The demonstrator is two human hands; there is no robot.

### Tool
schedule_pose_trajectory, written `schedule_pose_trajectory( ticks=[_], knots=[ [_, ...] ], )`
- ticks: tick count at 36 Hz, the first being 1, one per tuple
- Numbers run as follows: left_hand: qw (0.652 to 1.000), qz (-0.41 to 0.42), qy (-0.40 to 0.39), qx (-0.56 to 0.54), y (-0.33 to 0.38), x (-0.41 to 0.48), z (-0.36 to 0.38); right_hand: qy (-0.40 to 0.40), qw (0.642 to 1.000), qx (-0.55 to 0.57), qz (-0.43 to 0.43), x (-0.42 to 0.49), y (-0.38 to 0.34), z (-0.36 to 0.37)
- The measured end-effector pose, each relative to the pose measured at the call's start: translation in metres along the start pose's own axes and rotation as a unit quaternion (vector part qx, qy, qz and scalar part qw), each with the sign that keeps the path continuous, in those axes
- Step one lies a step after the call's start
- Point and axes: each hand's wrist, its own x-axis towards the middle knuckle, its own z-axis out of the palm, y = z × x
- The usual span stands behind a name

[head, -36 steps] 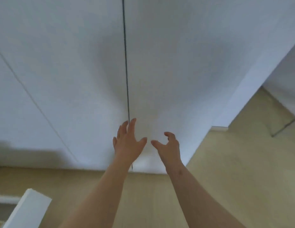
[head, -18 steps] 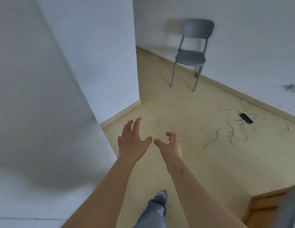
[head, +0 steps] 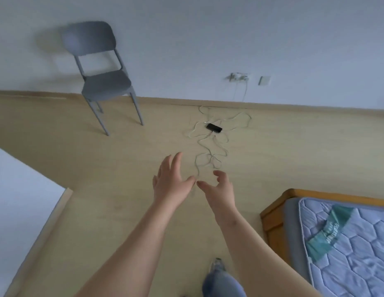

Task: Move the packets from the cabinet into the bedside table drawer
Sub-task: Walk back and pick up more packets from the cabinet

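Both hands empty mid-frame, left hand (head: 168,183) fingers spread, right hand (head: 220,189) loosely curled; no packets or drawer in view, white panel (head: 19,200) lower left possibly the cabinet, so likely best: find the packets first, stepping wide of cables (head: 208,155) centre frame.

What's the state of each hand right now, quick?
Left hand: open, fingers straight, holding nothing.
Right hand: open, fingers loosely curled, holding nothing.

One grey chair (head: 106,84); one mattress (head: 358,254); one black device (head: 214,127); two hands: left hand (head: 169,183), right hand (head: 221,188); cables (head: 208,156) tangled, uncounted.
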Motion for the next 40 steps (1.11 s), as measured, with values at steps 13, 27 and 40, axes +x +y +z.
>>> schedule_pose_trajectory(
  ticks=[13, 27, 40],
  knots=[
    [0.995, 0.086, -0.054, 0.002, 0.187, 0.216, 0.076, 0.121, 0.99, 0.064, 0.02, 0.235, -0.068, -0.15],
    [0.969, 0.194, -0.105, -0.108, 0.391, 0.45, 0.14, 0.248, 0.957, 0.147, -0.001, 0.473, -0.169, -0.288],
    [0.901, 0.349, -0.254, -0.043, 0.62, 0.573, 0.244, 0.406, 0.878, 0.252, 0.012, 0.601, -0.221, -0.458]
  ],
)
